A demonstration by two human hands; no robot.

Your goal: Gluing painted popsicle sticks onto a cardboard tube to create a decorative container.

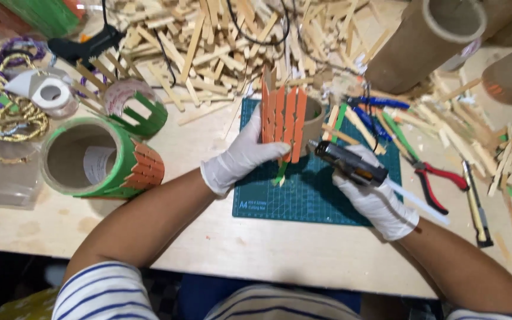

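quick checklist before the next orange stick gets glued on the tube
1. Left hand steadies the cardboard tube: ok.
2. Glue gun gripped in right hand, nozzle toward the orange sticks: ok.
3. Glue at the nozzle: cannot tell.
4. Sticks already on stand upright, side by side: ok.
5. Work sits over the cutting mat: ok.
6. Red-handled pliers lie clear of the hands: ok.
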